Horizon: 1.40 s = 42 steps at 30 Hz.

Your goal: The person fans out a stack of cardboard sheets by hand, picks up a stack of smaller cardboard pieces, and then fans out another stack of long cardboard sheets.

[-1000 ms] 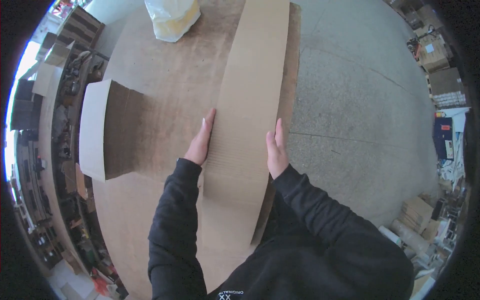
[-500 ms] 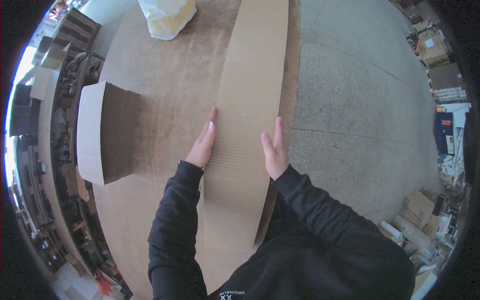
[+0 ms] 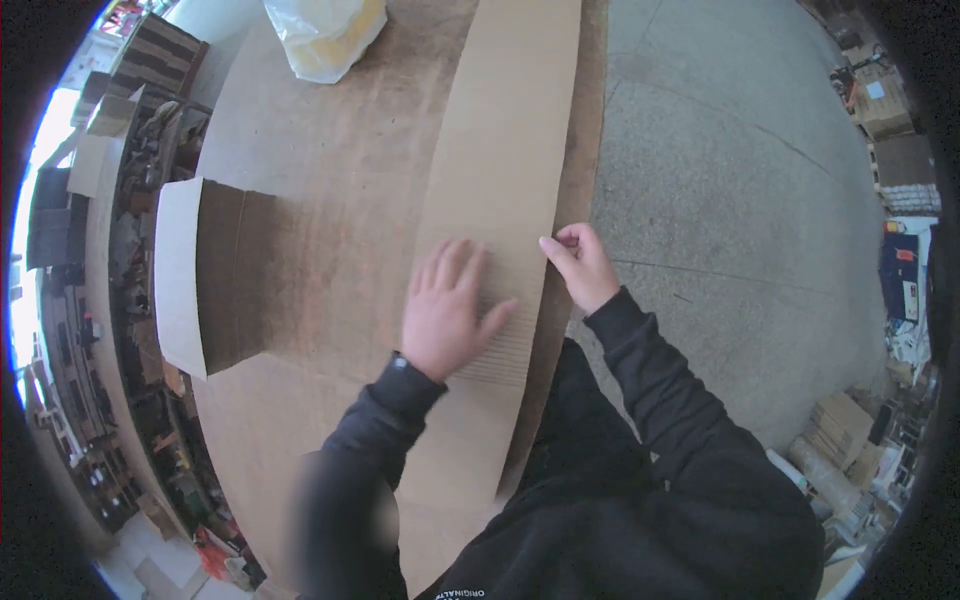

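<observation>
A long strip of brown cardboard lies lengthwise along the right side of the wooden table, with a band of closely spaced crease lines across it. Over that creased band my left hand rests palm down, fingers spread and a little blurred. My right hand is at the strip's right edge, thumb and forefinger closed together on the cardboard there. Parts of the creases are covered by my left hand.
The brown table carries a folded cardboard piece at left and a clear plastic bag with yellowish contents at the far end. Crowded shelving runs along the left. Concrete floor and stacked boxes are at right.
My left hand has moved from the strip's left edge onto its top, over the creases. My right hand has shifted slightly up and right, from fingers extended to a pinch at the right edge.
</observation>
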Motion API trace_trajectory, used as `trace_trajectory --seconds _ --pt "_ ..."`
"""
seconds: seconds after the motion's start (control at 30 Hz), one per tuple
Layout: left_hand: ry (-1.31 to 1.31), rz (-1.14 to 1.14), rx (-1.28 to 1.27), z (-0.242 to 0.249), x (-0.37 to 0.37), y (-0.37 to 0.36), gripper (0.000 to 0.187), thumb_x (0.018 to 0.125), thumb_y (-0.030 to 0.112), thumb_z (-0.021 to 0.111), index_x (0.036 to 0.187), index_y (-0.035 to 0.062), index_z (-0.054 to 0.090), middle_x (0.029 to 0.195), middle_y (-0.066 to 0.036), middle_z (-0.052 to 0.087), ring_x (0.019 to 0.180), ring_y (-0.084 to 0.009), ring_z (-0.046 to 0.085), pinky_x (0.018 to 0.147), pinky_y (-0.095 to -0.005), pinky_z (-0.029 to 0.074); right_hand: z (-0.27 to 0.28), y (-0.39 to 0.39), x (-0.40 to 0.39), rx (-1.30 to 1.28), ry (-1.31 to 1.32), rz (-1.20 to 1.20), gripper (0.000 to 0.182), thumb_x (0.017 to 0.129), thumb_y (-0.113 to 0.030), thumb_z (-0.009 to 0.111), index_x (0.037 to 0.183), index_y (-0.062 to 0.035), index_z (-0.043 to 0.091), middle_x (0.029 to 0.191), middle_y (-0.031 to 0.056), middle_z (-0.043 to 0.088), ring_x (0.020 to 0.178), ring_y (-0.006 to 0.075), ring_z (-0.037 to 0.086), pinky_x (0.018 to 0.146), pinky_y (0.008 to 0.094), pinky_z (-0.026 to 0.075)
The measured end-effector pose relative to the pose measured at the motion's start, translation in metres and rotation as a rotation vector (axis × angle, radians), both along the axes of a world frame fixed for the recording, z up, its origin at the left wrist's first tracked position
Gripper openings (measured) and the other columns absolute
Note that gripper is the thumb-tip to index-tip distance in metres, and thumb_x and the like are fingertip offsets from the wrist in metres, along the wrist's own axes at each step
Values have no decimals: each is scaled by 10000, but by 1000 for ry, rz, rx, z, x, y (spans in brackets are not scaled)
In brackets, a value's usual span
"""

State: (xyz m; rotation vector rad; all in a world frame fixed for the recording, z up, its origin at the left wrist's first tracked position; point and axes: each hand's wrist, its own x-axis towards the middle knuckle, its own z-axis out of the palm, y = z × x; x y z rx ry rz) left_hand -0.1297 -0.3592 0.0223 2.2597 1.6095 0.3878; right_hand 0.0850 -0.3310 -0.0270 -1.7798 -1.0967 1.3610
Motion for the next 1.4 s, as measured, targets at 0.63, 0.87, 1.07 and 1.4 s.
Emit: trace_trajectory --seconds 0.63,0.87,1.07,1.4 --pt "199 66 46 -19 23 -5 738 916 653 495 1408 102 515 1493 -137 465 1355 -344 454 1123 -465 342 -1 27 11 -106 -32 206 292 879 -357 709 862 -139 515 824 -10 509 764 126 475 726 298 391" --pt "190 66 52 -23 22 -8 747 918 652 493 1431 109 502 1502 -134 455 1379 -331 431 1131 -466 326 -1 25 13 -101 -33 220 307 863 -365 722 882 -133 523 845 -2 534 775 125 496 721 293 403" --pt "161 63 64 -24 20 -11 725 920 637 504 1396 90 533 1458 -147 501 1375 -339 438 1131 -487 333 -7 23 11 -74 8 212 306 828 -288 779 894 -130 525 847 -2 560 769 108 520 721 267 423" --pt "165 56 78 -25 19 -17 703 917 614 522 1389 94 534 1509 -140 450 1381 -343 428 1128 -479 327 -19 21 13 -30 15 205 295 829 -255 787 881 -132 524 828 -9 565 750 89 518 707 243 420"
